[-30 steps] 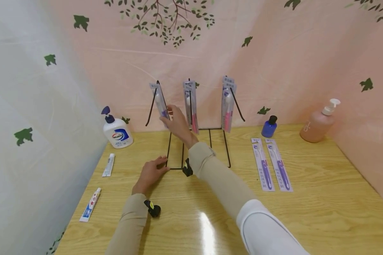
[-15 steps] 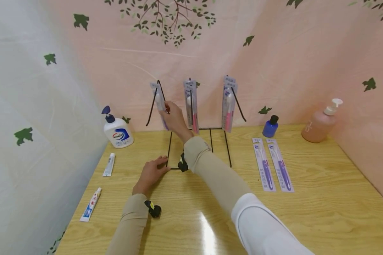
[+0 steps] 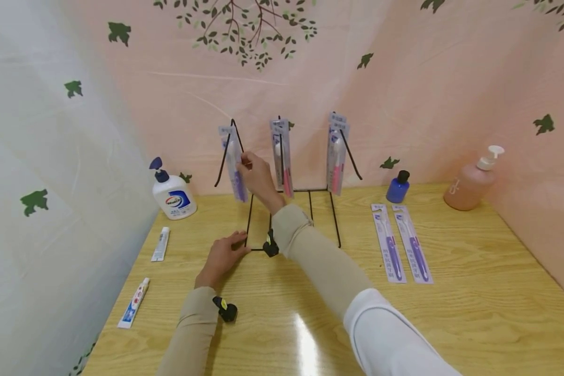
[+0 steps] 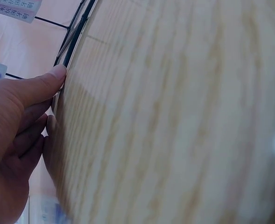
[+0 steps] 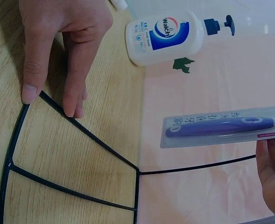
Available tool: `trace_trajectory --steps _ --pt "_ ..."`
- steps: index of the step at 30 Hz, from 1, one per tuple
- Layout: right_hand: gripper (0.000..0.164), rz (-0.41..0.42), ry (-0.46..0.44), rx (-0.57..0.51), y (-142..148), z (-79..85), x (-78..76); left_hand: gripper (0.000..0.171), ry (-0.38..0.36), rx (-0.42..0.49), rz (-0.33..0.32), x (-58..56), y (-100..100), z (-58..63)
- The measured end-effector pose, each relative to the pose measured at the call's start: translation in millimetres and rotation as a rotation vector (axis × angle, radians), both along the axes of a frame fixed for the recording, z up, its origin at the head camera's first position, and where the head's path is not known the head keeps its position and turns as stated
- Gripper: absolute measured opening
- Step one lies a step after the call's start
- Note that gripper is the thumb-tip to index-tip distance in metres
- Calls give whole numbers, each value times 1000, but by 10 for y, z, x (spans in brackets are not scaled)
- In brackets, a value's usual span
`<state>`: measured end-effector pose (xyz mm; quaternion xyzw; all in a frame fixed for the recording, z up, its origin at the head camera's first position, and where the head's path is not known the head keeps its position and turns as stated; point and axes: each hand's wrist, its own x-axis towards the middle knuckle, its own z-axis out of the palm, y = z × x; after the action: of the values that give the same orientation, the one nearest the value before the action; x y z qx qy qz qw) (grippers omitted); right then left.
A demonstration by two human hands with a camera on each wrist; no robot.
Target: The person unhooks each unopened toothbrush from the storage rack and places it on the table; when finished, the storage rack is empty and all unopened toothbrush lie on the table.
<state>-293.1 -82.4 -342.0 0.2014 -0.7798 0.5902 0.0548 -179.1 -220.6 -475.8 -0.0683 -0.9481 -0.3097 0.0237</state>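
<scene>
My right hand (image 3: 258,177) pinches the edge of a packaged toothbrush (image 3: 235,175) with a purple handle, at the left arm of a black wire display rack (image 3: 337,224). In the right wrist view the lower end of this toothbrush pack (image 5: 212,127) points away from the fingers. The pack's top is by the hook wire; whether the wire passes through its hole I cannot tell. My left hand (image 3: 222,258) rests at the rack's front left corner, with thumb and fingers pressing on the wires (image 5: 88,133). Pink-handled toothbrush packs (image 3: 337,164) hang on the middle and right arms.
Two purple toothbrush packs (image 3: 389,245) lie on the table at right. Behind them stand a blue bottle (image 3: 397,189) and a pink pump bottle (image 3: 467,185). At left are a white hand-wash bottle (image 3: 175,197) and two toothpaste tubes (image 3: 133,303). Patterned cloth (image 3: 178,115) hangs behind.
The toothbrush pack in my right hand has shifted slightly down and left, and more of its front and purple handle now shows. My left hand stays on the rack's corner.
</scene>
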Motion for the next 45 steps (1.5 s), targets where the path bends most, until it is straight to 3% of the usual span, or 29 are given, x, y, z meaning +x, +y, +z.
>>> trace_trajectory --steps 23,31,45 --pt "19 97 102 33 171 -28 238 48 -27 5 -3 -10 -26 -4" --pt "19 125 131 75 240 -35 333 46 16 -4 -12 -9 -24 -12" --pt "23 223 126 102 312 -80 526 45 24 -2 -16 -2 -18 -23"
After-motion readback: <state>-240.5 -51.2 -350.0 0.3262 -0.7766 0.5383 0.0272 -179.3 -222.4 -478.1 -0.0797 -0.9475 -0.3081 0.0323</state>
